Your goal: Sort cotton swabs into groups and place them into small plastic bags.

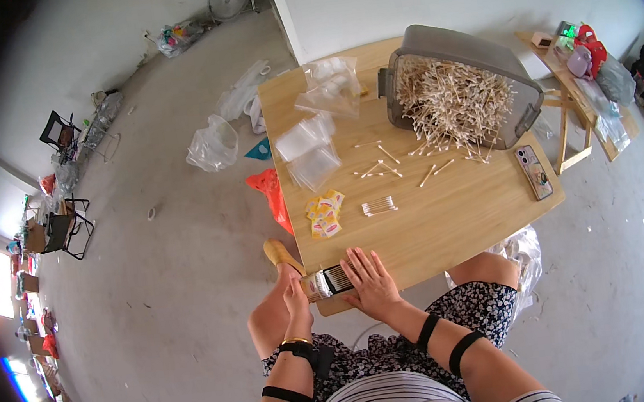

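Note:
At the table's near left corner, my left hand (296, 299) is closed on the left end of a small flat packet (318, 285). The packet has a pale printed label and a dark part with thin parallel sticks. Across its right end lies my right hand (373, 280), flat with fingers stretched out and slightly apart. Just beyond the hands are a neat row of cotton swabs (379, 206) and a pile of small yellow and white cards (325, 215). Several loose swabs (378, 168) lie farther back on the wooden table (449, 211).
A grey plastic bin (442, 38) tipped on its side spills a heap of cotton swabs (457, 100). Clear plastic bags (309, 151) lie at the table's left. A phone (534, 172) rests near the right edge. A red bag (269, 195) hangs at the left edge.

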A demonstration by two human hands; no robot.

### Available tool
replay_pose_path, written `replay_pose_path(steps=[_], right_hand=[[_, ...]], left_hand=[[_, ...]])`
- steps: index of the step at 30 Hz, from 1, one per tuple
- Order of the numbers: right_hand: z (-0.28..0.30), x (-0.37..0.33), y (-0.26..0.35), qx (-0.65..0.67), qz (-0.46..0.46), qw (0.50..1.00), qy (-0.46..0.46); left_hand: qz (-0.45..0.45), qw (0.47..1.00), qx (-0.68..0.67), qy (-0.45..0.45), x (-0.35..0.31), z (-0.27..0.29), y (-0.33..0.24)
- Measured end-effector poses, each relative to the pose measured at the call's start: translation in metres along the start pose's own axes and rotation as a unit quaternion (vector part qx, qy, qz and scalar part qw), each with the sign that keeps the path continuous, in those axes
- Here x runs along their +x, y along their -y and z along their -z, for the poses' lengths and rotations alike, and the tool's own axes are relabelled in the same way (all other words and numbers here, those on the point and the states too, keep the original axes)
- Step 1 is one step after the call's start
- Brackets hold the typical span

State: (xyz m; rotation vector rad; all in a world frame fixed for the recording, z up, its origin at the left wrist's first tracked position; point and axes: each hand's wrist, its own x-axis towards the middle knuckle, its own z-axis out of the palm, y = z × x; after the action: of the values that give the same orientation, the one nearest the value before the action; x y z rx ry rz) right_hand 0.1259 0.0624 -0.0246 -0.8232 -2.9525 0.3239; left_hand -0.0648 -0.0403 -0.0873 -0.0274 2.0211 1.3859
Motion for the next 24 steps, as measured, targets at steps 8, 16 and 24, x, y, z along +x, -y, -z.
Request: replay_pose_path(steps=[8,16,24], right_hand=[[-0.012,0.017,0.039,0.025,0.007,1.000,0.008],[-0.004,0.005,0.025,0.030,-0.019,0.999,-0.005],[-0.001,0.016,0.038,-0.013,0.003,0.999,0.038]], left_hand=[[-0.067,0.997,0.014,-0.019,-0.009,-0.004,-0.007],[-0.163,0.978,0.110,-0.069,0.014,0.030,0.010],[-0.232,0.960,0.156,-0.015,0.010,0.012,0.000]])
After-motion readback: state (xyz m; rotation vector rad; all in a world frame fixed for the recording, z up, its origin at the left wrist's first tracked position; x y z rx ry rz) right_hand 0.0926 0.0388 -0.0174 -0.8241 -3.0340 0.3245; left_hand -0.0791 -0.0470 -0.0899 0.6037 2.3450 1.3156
